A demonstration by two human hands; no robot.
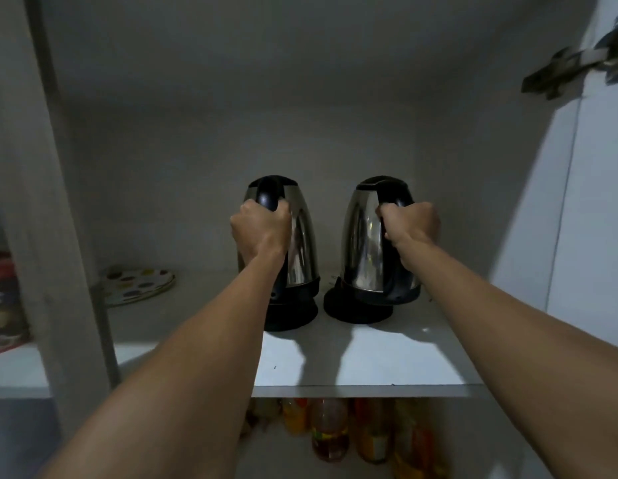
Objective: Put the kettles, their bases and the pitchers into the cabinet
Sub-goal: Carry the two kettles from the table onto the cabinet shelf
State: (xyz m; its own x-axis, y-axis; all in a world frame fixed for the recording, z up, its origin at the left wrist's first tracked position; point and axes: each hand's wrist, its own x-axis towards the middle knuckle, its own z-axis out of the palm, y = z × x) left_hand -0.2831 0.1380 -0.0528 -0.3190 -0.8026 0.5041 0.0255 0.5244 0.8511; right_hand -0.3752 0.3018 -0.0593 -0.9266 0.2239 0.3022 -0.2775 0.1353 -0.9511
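Kettles: two steel kettles stand side by side on the cabinet shelf (369, 357), the left kettle (302, 243) and the right kettle (361, 243), near each other but apart, both well behind the shelf's front edge.
Bases: each kettle is over a round black base; the left base (293, 314) sits under its kettle, while the right base (355, 307) pokes out toward the left kettle, and the right kettle leans off upright above it, so it looks only half seated.
Left hand: the left hand (260, 229) has its fingers clenched around the left kettle's black handle.
Right hand: the right hand (412, 224) has its fingers wrapped around the right kettle's handle in the same way.
Key relation: each handle faces the shelf's front edge, straight toward its own hand; the kettles' long axes run up and down, so seating is a short drop onto the bases.
Step judged: setting both kettles down; the right one probably needs to be levelled before the fingers let go.
Other things: a spotted plate (138, 285) lies far to the left of the left kettle; bottles (330, 433) stand below the shelf.
Pitchers: none in sight.
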